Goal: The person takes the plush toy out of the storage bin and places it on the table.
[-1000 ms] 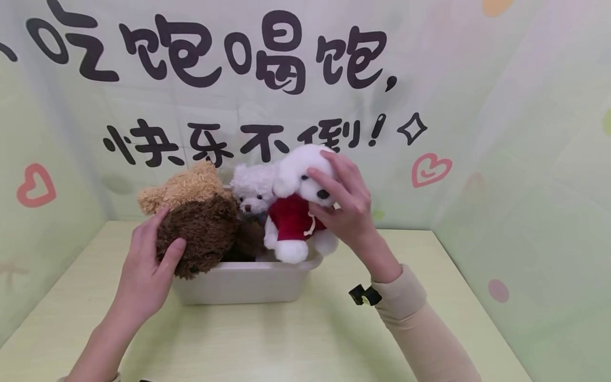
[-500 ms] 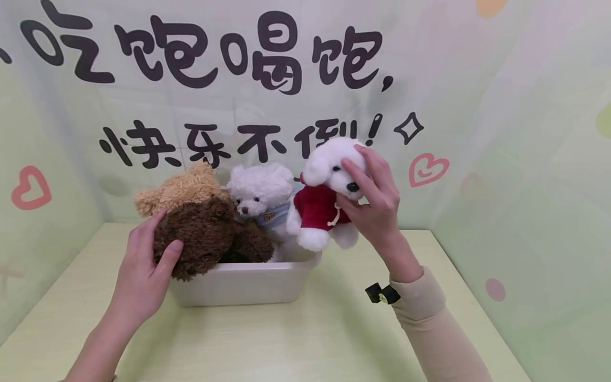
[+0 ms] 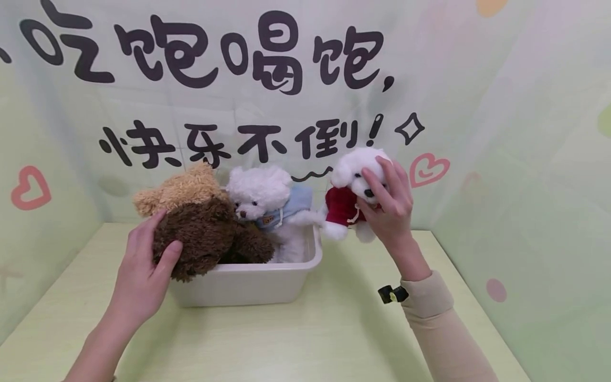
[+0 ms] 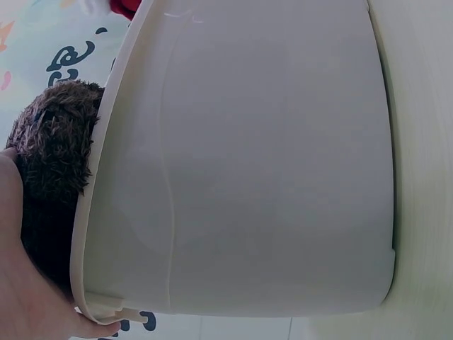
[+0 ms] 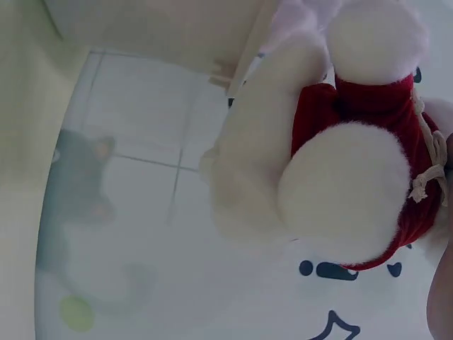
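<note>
In the head view, my right hand [image 3: 392, 207] grips a white plush dog [image 3: 340, 207] in a red top by its head and side, held up just right of a white plastic bin [image 3: 248, 286]. The right wrist view shows the dog's round paws and red top [image 5: 417, 227] from below. My left hand [image 3: 140, 270] holds a dark brown plush toy [image 3: 195, 239] at the bin's left end, thumb on the near side. A tan plush toy [image 3: 183, 188] lies behind it. Inside the bin, a white teddy bear [image 3: 262, 191] in a blue top leans to the left.
The bin stands on a pale wooden table [image 3: 286, 345]. Behind it rises a printed backdrop [image 3: 267, 111] with large dark characters. Similar pale green sheets [image 3: 539, 175] close off both sides.
My right hand has moved right with the plush dog, from over the bin to beyond its right rim. The white teddy bear's blue top has come into view. My left hand stays nearly still.
</note>
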The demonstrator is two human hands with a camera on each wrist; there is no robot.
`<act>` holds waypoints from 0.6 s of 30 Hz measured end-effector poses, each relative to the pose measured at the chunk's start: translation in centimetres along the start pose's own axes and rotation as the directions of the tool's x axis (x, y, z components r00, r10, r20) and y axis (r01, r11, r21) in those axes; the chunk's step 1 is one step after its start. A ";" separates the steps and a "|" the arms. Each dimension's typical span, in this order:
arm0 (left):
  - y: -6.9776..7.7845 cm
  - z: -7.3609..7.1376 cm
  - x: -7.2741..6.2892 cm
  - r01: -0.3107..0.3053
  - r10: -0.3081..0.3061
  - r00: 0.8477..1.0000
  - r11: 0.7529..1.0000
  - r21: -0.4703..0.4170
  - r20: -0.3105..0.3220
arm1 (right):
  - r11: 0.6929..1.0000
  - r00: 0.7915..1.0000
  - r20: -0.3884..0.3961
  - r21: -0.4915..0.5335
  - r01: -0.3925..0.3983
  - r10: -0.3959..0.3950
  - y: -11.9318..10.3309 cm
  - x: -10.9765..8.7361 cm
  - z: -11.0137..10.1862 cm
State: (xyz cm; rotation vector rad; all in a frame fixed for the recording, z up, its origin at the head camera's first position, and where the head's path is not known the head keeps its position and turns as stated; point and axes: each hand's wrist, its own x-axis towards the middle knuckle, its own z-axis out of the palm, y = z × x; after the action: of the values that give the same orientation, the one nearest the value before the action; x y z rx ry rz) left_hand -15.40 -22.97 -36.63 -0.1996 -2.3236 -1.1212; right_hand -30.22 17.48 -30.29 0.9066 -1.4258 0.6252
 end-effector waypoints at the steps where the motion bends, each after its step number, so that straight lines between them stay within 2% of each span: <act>1: 0.0 0.0 0.0 0.001 -0.001 1.000 1.000 0.001 0.002 | 1.000 1.000 0.008 -0.011 0.006 -0.006 0.3 -0.5 -0.1; 8: 0.0 -0.1 0.1 0.006 -0.006 1.000 1.000 0.010 0.010 | 0.998 0.996 0.087 -0.064 0.029 -0.024 1.8 -4.2 -0.1; 18: 0.1 0.1 0.1 0.002 -0.002 1.000 1.000 0.012 0.003 | 0.991 0.989 0.135 -0.115 0.072 -0.056 2.5 -8.6 1.4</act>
State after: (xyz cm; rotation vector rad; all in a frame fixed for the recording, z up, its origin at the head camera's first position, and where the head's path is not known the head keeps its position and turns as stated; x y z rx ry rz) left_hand -15.46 -22.83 -36.57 -0.1947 -2.3335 -1.1084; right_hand -33.78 19.03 -38.51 0.9080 -1.5288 0.4330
